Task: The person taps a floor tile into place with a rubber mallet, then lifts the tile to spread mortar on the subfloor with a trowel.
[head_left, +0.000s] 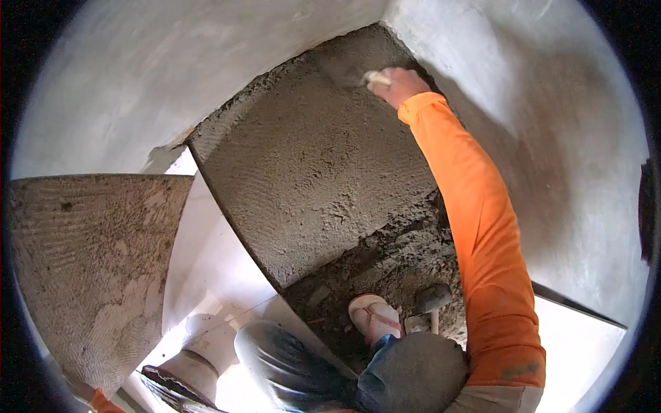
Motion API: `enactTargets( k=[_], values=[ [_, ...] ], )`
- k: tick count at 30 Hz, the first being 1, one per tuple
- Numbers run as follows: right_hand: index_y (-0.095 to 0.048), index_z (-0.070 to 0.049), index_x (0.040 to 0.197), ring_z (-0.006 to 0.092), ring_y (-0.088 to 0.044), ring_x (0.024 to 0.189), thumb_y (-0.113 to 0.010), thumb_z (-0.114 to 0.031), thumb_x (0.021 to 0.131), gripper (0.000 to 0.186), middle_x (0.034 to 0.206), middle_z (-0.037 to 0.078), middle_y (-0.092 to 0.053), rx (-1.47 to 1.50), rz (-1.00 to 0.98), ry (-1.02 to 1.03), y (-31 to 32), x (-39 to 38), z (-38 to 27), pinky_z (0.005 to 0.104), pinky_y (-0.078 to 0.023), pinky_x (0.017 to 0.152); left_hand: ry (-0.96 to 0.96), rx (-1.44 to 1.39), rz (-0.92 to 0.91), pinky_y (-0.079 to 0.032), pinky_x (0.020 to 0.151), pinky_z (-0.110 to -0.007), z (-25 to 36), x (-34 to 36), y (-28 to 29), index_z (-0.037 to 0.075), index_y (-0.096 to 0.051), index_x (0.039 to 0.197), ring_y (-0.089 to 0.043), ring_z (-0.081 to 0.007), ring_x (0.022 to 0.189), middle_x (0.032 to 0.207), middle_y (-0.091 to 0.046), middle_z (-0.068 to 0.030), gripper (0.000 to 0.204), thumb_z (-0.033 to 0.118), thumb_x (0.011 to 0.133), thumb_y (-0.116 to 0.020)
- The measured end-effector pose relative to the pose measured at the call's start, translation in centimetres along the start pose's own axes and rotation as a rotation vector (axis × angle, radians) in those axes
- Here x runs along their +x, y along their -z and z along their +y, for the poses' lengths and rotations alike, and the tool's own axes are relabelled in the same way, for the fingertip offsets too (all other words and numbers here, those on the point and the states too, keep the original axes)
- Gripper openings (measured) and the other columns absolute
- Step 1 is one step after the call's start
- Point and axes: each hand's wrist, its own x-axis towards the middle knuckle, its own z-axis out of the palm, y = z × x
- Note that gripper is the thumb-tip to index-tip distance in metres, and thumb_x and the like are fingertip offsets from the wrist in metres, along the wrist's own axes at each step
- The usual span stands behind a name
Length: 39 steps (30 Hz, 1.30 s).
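Note:
My right hand (401, 85) is closed around the pale handle of a trowel (376, 79), at the far end of a bed of grey mortar (310, 165). The trowel's blade is blurred and hard to tell from the mortar. Its surface is mostly level, with faint ridges and a rough, broken near edge. Only a bit of orange sleeve (103, 403) shows of my left arm, at the lower left; the left hand itself is out of sight.
Grey walls (172, 76) meet behind the mortar. A large tile (96, 261), its face coated with combed adhesive, stands at left. White floor tiles (213, 241) border the bed. A mallet (434, 299) with a black head lies by my sandalled foot (375, 316). A bucket (186, 372) stands lower left.

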Motion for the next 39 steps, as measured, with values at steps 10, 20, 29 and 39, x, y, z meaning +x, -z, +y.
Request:
enactTargets(
  k=[10,20,29,39],
  values=[
    [-0.065,-0.001,0.109,0.0416,-0.062,0.103,-0.059,-0.036,0.085,0.042,0.108,0.026,-0.065,0.034,0.105,-0.265,1.0,2.7,-2.5,0.0474,-0.049,0.092,0.005,-0.008,-0.059,-0.040,0.102,-0.044,-1.2,1.6,0.8,-0.006,-0.053,0.129,-0.054,-0.0391,0.118,0.128,-0.056,-0.0272,0.073,0.057,0.096,-0.036],
    [-0.059,-0.002,0.108,0.0437,-0.061,0.100,-0.057,-0.034,0.087,0.038,0.106,0.025,-0.065,0.141,-0.037,-0.059,-3.4,-6.3,-13.8,0.0505,-0.047,0.089,-0.009,-0.143,-0.023,-0.044,0.095,-0.040,-0.2,0.7,1.3,-0.009,-0.057,0.122,-0.058,-0.0347,0.108,0.121,-0.061,-0.0248,0.068,0.052,0.098,-0.039],
    [-0.059,-0.006,0.106,0.0441,-0.062,0.094,-0.055,-0.029,0.088,0.030,0.101,0.020,-0.066,0.165,0.085,0.061,-3.3,-7.4,-15.7,0.0516,-0.050,0.084,0.171,-0.230,0.023,-0.045,0.093,-0.038,5.2,-0.4,1.4,-0.008,-0.059,0.123,-0.059,-0.0277,0.105,0.115,-0.064,-0.0207,0.065,0.050,0.097,-0.044],
    [-0.060,-0.006,0.114,0.0444,-0.061,0.097,-0.054,-0.029,0.087,0.036,0.108,0.024,-0.064,0.103,0.083,-0.178,-1.9,-5.6,-12.7,0.0513,-0.050,0.085,0.109,-0.211,0.013,-0.047,0.089,-0.038,6.2,-0.9,1.6,-0.007,-0.059,0.122,-0.061,-0.0268,0.100,0.111,-0.066,-0.0196,0.069,0.055,0.095,-0.044]
  ],
)
